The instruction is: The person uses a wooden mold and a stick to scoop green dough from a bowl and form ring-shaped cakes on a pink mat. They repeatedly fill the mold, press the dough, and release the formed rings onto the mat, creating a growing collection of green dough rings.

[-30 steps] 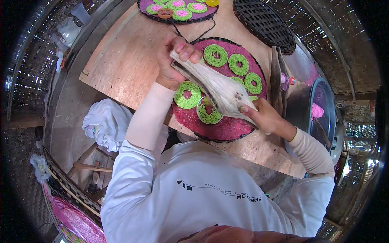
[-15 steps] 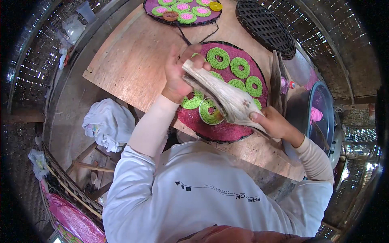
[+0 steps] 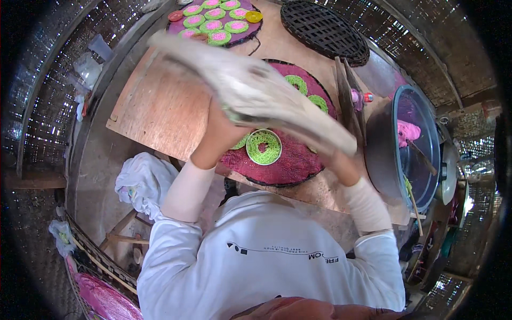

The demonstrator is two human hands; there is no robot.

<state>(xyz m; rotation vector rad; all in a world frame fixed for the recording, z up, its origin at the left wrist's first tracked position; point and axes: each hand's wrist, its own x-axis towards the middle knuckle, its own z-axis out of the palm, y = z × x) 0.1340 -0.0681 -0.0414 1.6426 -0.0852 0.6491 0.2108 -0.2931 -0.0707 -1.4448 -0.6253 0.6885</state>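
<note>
A long pale wooden press (image 3: pixel 250 80), broad in the middle, is held slantwise above the table, smeared by motion. My right hand (image 3: pixel 340 164) grips its near right end, which covers the fingers. My left hand (image 3: pixel 221 125) is up against its underside, fingers hidden behind the wood; a bit of green shows there. Below lies a round tray lined with dark pink cloth (image 3: pixel 290 169), bearing green noodle-like rings (image 3: pixel 296 84). One ring (image 3: pixel 261 156) at the near side sits inside a thin, pale round ring mould (image 3: pixel 280 152). The press hides part of the tray.
Beyond, another round tray (image 3: pixel 256 33) carries green rings with pink centres and a yellow dish (image 3: pixel 254 17). At right are a black woven tray (image 3: pixel 325 32), wooden pieces (image 3: pixel 346 101) and a big basin (image 3: pixel 381 160) with pink dough (image 3: pixel 408 133). White cloth (image 3: pixel 144 178) lies at left.
The press has risen and swung, its far end going up and left. My left hand has turned from open-palmed to under the press. The moulded ring on the tray is now uncovered.
</note>
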